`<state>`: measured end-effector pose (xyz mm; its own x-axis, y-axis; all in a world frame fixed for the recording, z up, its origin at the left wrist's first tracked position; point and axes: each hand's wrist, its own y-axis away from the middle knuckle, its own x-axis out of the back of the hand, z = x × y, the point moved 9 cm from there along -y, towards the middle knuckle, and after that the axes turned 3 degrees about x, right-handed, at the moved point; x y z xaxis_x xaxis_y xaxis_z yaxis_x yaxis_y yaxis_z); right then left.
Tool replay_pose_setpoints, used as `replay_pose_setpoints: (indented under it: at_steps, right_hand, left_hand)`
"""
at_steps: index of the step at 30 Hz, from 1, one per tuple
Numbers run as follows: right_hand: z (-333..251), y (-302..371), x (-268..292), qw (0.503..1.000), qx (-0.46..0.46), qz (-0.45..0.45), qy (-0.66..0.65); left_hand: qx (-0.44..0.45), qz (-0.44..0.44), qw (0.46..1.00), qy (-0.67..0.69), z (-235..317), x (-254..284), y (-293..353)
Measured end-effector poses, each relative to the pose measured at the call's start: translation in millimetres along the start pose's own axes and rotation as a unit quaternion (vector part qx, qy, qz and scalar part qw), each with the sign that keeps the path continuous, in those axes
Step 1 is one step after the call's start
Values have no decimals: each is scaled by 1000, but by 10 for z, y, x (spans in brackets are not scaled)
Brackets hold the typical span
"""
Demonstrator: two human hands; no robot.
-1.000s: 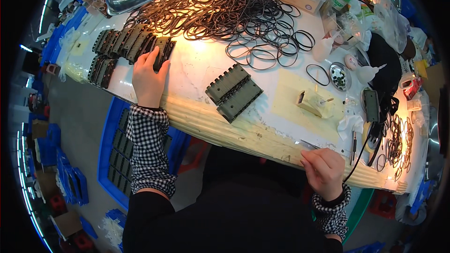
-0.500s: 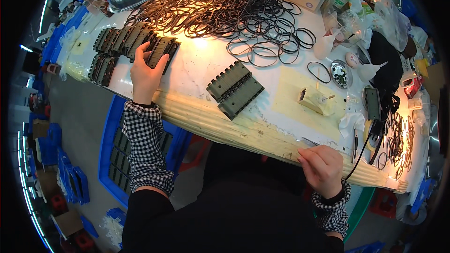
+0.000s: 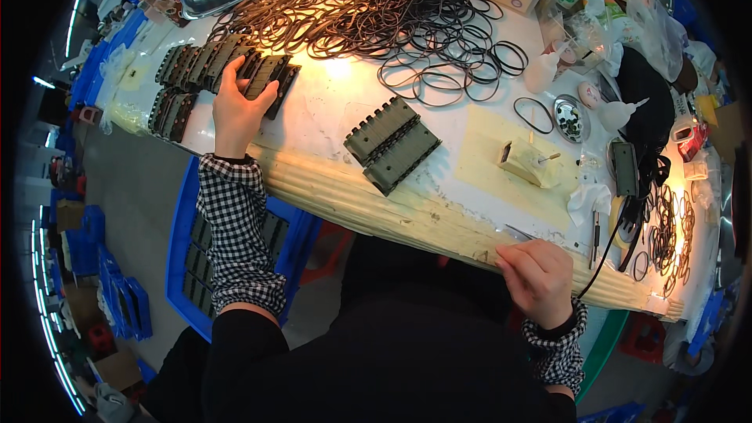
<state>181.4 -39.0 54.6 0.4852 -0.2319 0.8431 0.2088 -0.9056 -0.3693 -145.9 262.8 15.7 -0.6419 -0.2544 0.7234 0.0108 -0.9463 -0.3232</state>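
My left hand [image 3: 237,113] is at the row of dark green ribbed casings [image 3: 205,63] at the far left of the table. Its thumb and fingers are spread around the row's right end; whether they touch it is hard to tell. Two more ribbed casings [image 3: 392,142] lie side by side at mid-table. At the front edge, my right hand [image 3: 539,278] is closed with thumb and fingertips together; anything inside is hidden. A thin silvery pointed tool [image 3: 518,233] shows just beyond its knuckles, and I cannot tell whether the hand holds it.
A heap of black rubber rings [image 3: 368,12] covers the back. A small block with a stick [image 3: 529,163] stands on yellow paper at right. Nearby are a round dish of small dark parts [image 3: 571,117] and a squeeze bottle [image 3: 621,114]. Below left stands a blue crate [image 3: 182,251].
My left hand has shifted slightly left and toward me, and the casing at its thumb now leans differently. My right hand stays in place.
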Motion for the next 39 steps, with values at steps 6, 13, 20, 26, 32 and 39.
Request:
replay_pose_setpoints:
  at_steps: [6,13,20,26,32,39]
  right_hand:
    - [-37,-168,159,997,-21,47,-55]
    - [211,-375,-107,916,-156,75,-361]
    - [451,-158,-302,964,-140,-66,-214]
    - [432,-96,-328,971,-126,-43,-199]
    - [395,-131,-321,978,-102,-43,-178]
    - [403,-146,-329,975,-113,-57,-181]
  left_hand:
    - [5,-155,921,358,570,-51,378]
    - [-134,-394,837,356,1647,-469,1490]
    - [-322,-377,844,206,1974,-710,1895]
    - [-302,-388,839,230,2038,-702,1858]
    - [-295,-372,861,181,2008,-717,1857]
    - [-329,-365,858,151,2043,-740,1929]
